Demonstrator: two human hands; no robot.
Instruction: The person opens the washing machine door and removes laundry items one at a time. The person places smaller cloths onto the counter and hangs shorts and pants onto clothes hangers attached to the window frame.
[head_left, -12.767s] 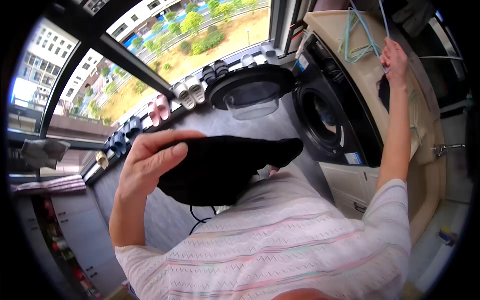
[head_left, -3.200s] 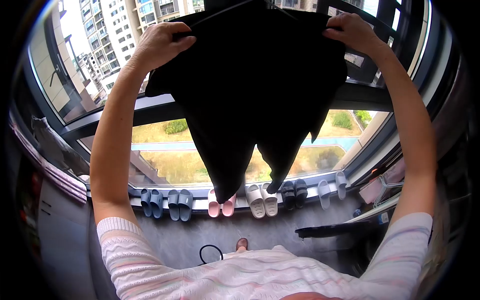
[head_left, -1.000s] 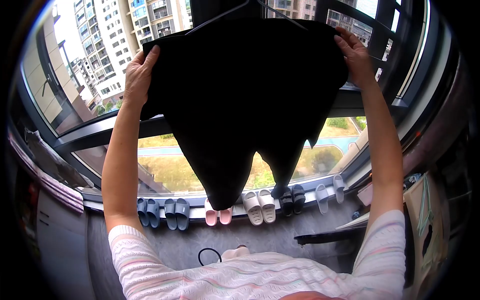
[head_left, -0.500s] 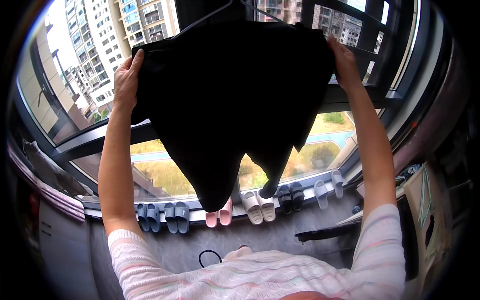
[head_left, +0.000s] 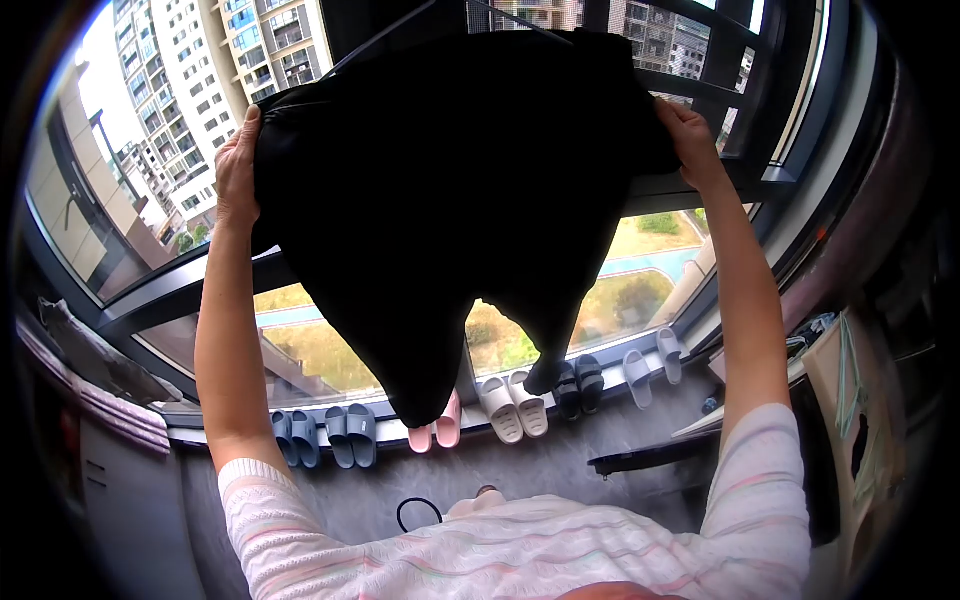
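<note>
Black trousers (head_left: 450, 180) hang spread out in front of me, their two legs pointing down; they are so dark that seams and folds hardly show. Wire hanger arms (head_left: 385, 38) come up from behind their top edge. On the left edge, near the upper corner, my left hand (head_left: 237, 165) is closed with the thumb pressed on the cloth. My right hand (head_left: 692, 145) pinches the opposite edge, a little below the upper right corner. Both arms are raised, and the cloth is stretched between the hands.
Windows with dark frames (head_left: 190, 265) stand behind the trousers. Along the sill are several pairs of slippers, among them blue slippers (head_left: 350, 436), pink slippers (head_left: 449, 420) and beige slippers (head_left: 513, 408). A folded striped cloth (head_left: 110, 408) lies at left, and a dark bar-like object (head_left: 650, 460) juts in at right.
My right hand sits lower on the trousers' edge, and the upper right corner now stands out above it. My left hand has shifted slightly left and down. Both still grip the cloth.
</note>
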